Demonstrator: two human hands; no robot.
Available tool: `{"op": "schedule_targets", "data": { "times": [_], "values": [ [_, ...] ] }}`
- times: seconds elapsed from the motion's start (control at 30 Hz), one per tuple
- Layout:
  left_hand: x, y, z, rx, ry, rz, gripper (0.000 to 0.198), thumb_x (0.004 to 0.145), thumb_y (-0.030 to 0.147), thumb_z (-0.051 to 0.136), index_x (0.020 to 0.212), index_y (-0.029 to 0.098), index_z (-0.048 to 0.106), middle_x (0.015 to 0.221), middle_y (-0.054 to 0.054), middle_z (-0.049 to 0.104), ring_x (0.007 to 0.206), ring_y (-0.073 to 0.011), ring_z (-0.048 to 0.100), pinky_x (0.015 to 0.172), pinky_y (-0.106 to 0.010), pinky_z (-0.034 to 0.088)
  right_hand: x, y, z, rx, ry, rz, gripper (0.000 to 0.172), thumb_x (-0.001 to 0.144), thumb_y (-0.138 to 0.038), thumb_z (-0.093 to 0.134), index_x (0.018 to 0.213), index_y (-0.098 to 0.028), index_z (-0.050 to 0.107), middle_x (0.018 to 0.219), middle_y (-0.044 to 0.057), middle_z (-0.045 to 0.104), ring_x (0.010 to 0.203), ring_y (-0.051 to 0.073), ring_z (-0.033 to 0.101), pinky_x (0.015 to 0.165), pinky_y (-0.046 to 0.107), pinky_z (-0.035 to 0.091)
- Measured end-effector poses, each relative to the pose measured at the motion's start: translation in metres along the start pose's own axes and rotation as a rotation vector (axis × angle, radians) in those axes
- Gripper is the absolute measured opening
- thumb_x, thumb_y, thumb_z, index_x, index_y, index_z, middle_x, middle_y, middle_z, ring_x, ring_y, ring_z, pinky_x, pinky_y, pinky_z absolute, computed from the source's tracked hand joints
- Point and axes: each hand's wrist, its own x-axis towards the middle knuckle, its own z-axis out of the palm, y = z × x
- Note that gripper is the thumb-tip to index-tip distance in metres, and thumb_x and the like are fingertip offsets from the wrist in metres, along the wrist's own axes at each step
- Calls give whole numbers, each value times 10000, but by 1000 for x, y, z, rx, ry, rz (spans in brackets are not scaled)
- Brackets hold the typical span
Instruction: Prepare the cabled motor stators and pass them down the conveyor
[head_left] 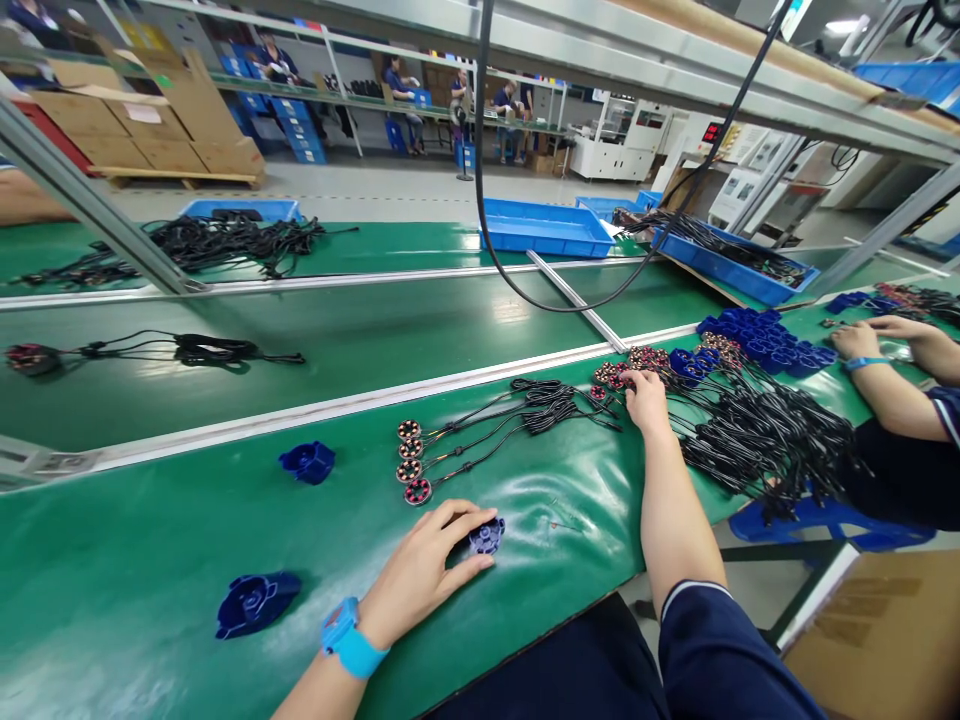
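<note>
Blue cap [487, 535], on the near middle of the green table [150, 540], looks light, stiff and easy to pinch by its rim, as the left hand [424, 575] does with curled fingers, while the right hand [646, 402] lies on small wired motors [616, 376] farther right, grip unclear.

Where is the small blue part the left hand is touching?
In the head view, the small blue part lies on the green table between the fingers of the left hand, below the row of four wired motors.
</note>
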Motion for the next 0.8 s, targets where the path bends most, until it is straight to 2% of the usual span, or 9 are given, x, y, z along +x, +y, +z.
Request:
{"op": "schedule_targets", "data": {
  "times": [0.1, 0.27, 0.4, 0.5, 0.6, 0.7, 0.8],
  "values": [
    [0, 1, 0, -10, -3, 0, 406, 995, 485, 517, 1372, 338, 551, 1274, -57, 584, 1123, -233, 612, 947, -340, 537, 1, -1, 2, 19, -15, -40, 281, 858, -177, 506, 996, -220, 747, 1145, 123, 566, 1041, 285, 490, 930, 426, 433],
    [0, 2, -1, -8, 0, 5, 406, 994, 474, 525, 1372, 329, 557, 1269, -62, 586, 1125, -238, 611, 946, -345, 539, 2, -4, 6, 66, 18, -24, 156, 821, -286, 657, 925, -220, 753, 1106, 137, 567, 1063, 320, 463, 915, 479, 428],
    [0, 1, -1, 2, 6, 10, 404, 987, 457, 545, 1374, 339, 553, 1272, -51, 587, 1121, -232, 614, 943, -335, 541, 0, -8, 4, 193, 110, -20, 201, 798, -397, 706, 813, -197, 711, 1054, 133, 605, 1045, 302, 505, 936, 493, 436],
    [-1, 1, 0, 0, -3, 8, 406, 988, 454, 548, 1379, 345, 543, 1275, -48, 582, 1122, -231, 611, 938, -336, 541, 0, -12, -1, 324, 238, 11, 342, 810, -522, 667, 798, -181, 669, 936, 107, 630, 963, 257, 561, 914, 447, 472],
    [-1, 0, 1, -1, -1, 9, 408, 988, 457, 546, 1381, 346, 540, 1275, -47, 582, 1124, -232, 610, 939, -341, 542, 3, -17, -10, 447, 432, 102, 485, 898, -610, 498, 995, -151, 618, 942, 100, 624, 864, 214, 604, 778, 372, 525],
    [-1, -1, 2, 7, 16, 13, 408, 985, 463, 548, 1373, 340, 551, 1271, -47, 586, 1116, -232, 618, 935, -338, 549, 5, -28, -28, 544, 629, 180, 534, 970, -591, 342, 1162, -129, 529, 1009, 111, 613, 781, 181, 631, 691, 335, 543],
    [1, -2, 5, 7, 22, 29, 426, 971, 460, 574, 1375, 329, 552, 1277, -54, 585, 1112, -234, 624, 930, -334, 554, -5, -51, -54, 678, 790, 73, 476, 931, -533, 519, 1178, -127, 555, 1082, 131, 635, 850, 201, 668, 760, 363, 570]
  ]
}}
